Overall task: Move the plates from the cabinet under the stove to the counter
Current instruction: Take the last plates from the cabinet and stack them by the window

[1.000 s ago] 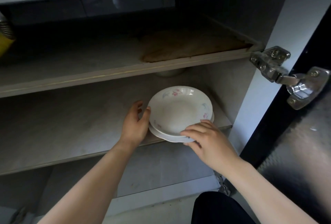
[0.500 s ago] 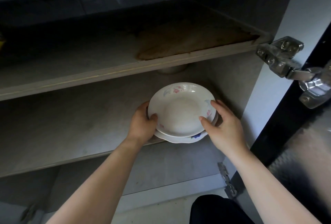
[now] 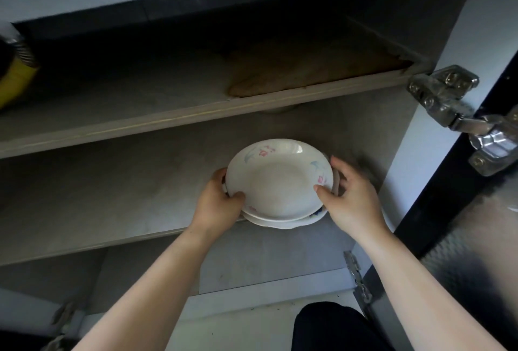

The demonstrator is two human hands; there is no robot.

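Plates (image 3: 277,182), round glossy ceramic, stacked; left hand (image 3: 218,206), right hand (image 3: 353,200) grip rims.

White plates (image 3: 276,182) bear pink-blue floral rim motifs.

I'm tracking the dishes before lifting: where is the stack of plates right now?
In the head view the stack of plates overhangs the front edge of the lower shelf, right of centre, held between the left hand and the right hand.
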